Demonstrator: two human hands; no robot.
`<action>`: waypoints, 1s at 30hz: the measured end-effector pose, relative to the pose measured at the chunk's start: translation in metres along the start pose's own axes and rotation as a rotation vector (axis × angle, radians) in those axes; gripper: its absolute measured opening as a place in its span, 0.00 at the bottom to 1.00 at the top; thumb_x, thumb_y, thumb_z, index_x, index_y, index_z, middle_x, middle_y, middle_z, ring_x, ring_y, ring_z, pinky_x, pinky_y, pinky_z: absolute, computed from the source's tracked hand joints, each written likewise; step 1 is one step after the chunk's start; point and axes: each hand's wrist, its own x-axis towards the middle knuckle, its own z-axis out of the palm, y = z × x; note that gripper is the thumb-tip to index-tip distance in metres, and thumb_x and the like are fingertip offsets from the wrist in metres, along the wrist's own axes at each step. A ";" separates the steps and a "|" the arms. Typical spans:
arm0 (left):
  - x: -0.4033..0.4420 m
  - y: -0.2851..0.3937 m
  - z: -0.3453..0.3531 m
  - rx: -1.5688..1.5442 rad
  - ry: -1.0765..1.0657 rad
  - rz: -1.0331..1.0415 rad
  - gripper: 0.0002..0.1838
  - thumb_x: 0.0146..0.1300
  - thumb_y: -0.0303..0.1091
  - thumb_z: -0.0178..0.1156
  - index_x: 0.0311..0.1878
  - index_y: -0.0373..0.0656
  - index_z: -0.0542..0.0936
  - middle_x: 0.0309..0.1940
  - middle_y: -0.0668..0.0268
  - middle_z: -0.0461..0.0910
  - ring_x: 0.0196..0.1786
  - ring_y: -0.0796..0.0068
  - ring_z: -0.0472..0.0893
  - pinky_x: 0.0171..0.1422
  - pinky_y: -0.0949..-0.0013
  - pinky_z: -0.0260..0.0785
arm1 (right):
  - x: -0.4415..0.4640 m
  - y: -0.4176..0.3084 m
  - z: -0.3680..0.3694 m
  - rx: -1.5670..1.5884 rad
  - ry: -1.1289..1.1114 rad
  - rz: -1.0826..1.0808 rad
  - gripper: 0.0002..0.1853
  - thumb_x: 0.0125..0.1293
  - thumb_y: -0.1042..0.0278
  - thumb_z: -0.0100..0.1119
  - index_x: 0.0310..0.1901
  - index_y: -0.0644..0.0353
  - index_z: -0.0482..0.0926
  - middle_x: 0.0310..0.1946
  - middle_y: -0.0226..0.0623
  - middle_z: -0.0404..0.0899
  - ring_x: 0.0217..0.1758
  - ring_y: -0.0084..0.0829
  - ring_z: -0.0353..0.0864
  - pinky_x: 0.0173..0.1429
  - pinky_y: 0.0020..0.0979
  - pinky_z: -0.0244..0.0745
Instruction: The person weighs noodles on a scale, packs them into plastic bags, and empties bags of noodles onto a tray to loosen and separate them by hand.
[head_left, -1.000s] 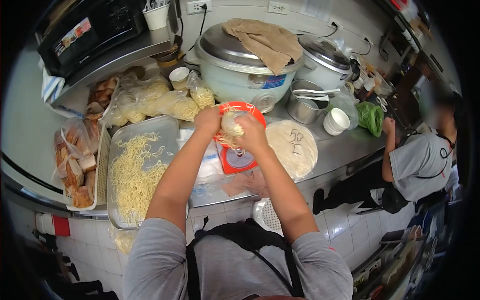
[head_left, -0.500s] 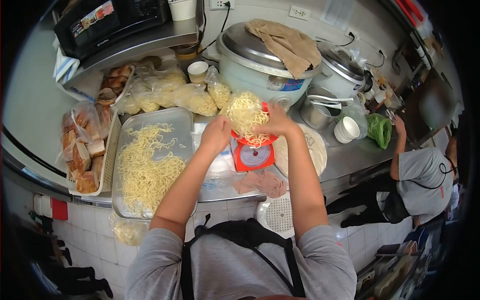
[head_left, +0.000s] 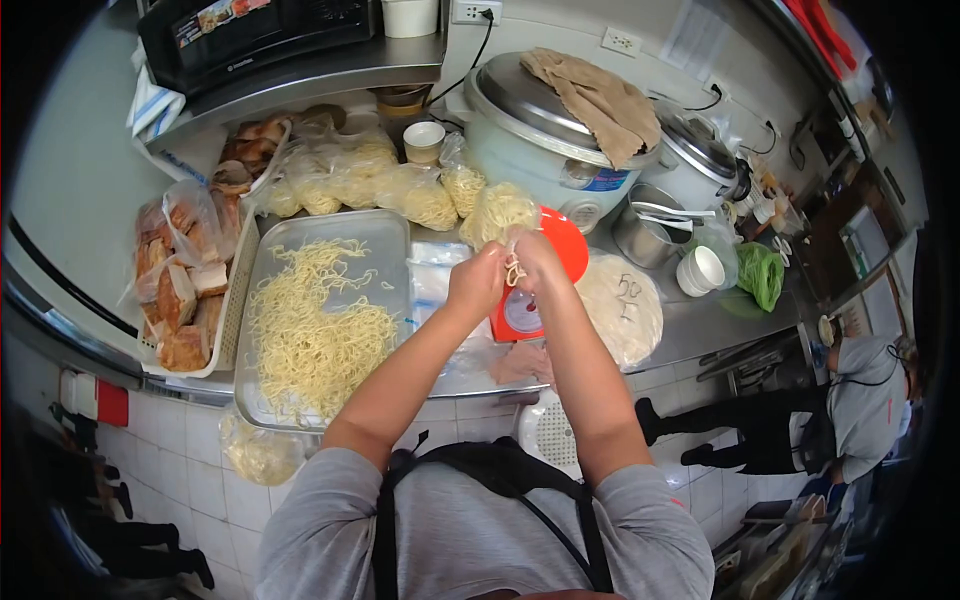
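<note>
My left hand (head_left: 477,284) and my right hand (head_left: 535,258) are close together, fingers closed on the gathered mouth of a clear bag of noodles (head_left: 504,212). A few noodle strands show between my hands. The bag's full end points away from me, beside the red pan (head_left: 566,243) of a scale (head_left: 522,311). Left of my hands, loose yellow noodles (head_left: 325,335) lie on a metal tray (head_left: 398,250). Flat plastic bags (head_left: 432,280) are between the tray and the scale. A round pale stack in plastic (head_left: 620,308), marked 50, sits right of the scale.
Bagged noodles (head_left: 418,199) line the back, near a large cooker (head_left: 540,130) with a brown cloth on its lid. Meat pieces (head_left: 180,300) fill a basket at left. A metal pot (head_left: 645,236), white cups (head_left: 699,270) and a green bag (head_left: 761,275) stand right. A person (head_left: 865,400) is at far right.
The noodle bag has moved off the red pan to its left side, and both hands have closed together at its mouth. The person at right has moved farther back.
</note>
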 end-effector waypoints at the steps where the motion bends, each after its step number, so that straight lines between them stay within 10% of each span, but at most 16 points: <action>1: -0.006 0.005 -0.010 -0.052 0.024 -0.017 0.03 0.55 0.28 0.46 0.32 0.42 0.68 0.24 0.53 0.72 0.28 0.51 0.73 0.29 0.60 0.64 | -0.003 0.002 0.017 0.146 -0.008 -0.063 0.12 0.53 0.64 0.46 0.32 0.64 0.72 0.24 0.39 0.74 0.25 0.32 0.74 0.28 0.31 0.69; 3: -0.016 0.018 -0.032 -0.150 0.071 -0.054 0.02 0.55 0.27 0.46 0.32 0.41 0.68 0.24 0.53 0.72 0.29 0.50 0.73 0.29 0.61 0.64 | -0.009 0.007 0.057 0.444 -0.026 -0.185 0.11 0.52 0.67 0.46 0.32 0.65 0.71 0.23 0.36 0.73 0.25 0.30 0.74 0.26 0.28 0.68; 6: -0.035 0.027 -0.061 -0.189 0.146 0.021 0.02 0.56 0.27 0.45 0.31 0.40 0.67 0.21 0.54 0.71 0.24 0.54 0.73 0.28 0.63 0.64 | -0.013 0.013 0.105 0.034 0.036 -0.292 0.09 0.53 0.67 0.45 0.34 0.62 0.70 0.26 0.37 0.73 0.27 0.29 0.72 0.27 0.29 0.68; 8: -0.043 0.004 -0.074 -0.311 0.273 0.004 0.03 0.58 0.27 0.44 0.29 0.41 0.66 0.16 0.65 0.65 0.19 0.74 0.66 0.22 0.73 0.58 | -0.008 0.031 0.136 -0.560 0.041 -0.470 0.10 0.55 0.66 0.45 0.34 0.62 0.71 0.27 0.37 0.73 0.27 0.29 0.72 0.26 0.30 0.68; 12: -0.042 -0.031 -0.144 -0.635 0.550 -0.418 0.05 0.60 0.30 0.43 0.29 0.43 0.64 0.13 0.73 0.60 0.13 0.86 0.58 0.15 0.80 0.51 | 0.001 0.066 0.200 -0.028 -0.507 0.098 0.12 0.55 0.63 0.47 0.35 0.64 0.70 0.28 0.39 0.73 0.25 0.32 0.74 0.25 0.36 0.68; 15: -0.052 -0.077 -0.190 -0.766 0.618 -0.677 0.04 0.60 0.30 0.42 0.30 0.43 0.65 0.12 0.73 0.60 0.12 0.85 0.57 0.13 0.80 0.51 | -0.017 0.053 0.232 -0.516 -0.547 0.225 0.22 0.53 0.55 0.51 0.40 0.69 0.69 0.36 0.46 0.73 0.29 0.36 0.76 0.27 0.38 0.69; 20: -0.052 -0.081 -0.216 -0.870 0.600 -0.790 0.02 0.58 0.30 0.43 0.31 0.44 0.65 0.12 0.74 0.59 0.12 0.85 0.57 0.13 0.79 0.50 | -0.031 0.017 0.266 -1.329 -0.638 -0.095 0.38 0.45 0.35 0.51 0.41 0.70 0.72 0.41 0.51 0.70 0.38 0.39 0.75 0.34 0.34 0.72; 30: -0.035 -0.096 -0.231 -0.904 0.494 -0.854 0.03 0.58 0.32 0.45 0.30 0.46 0.64 0.12 0.75 0.59 0.12 0.86 0.57 0.13 0.80 0.51 | -0.052 -0.042 0.233 -1.548 -0.299 -0.556 0.31 0.39 0.43 0.59 0.36 0.67 0.75 0.32 0.47 0.75 0.33 0.35 0.76 0.37 0.29 0.71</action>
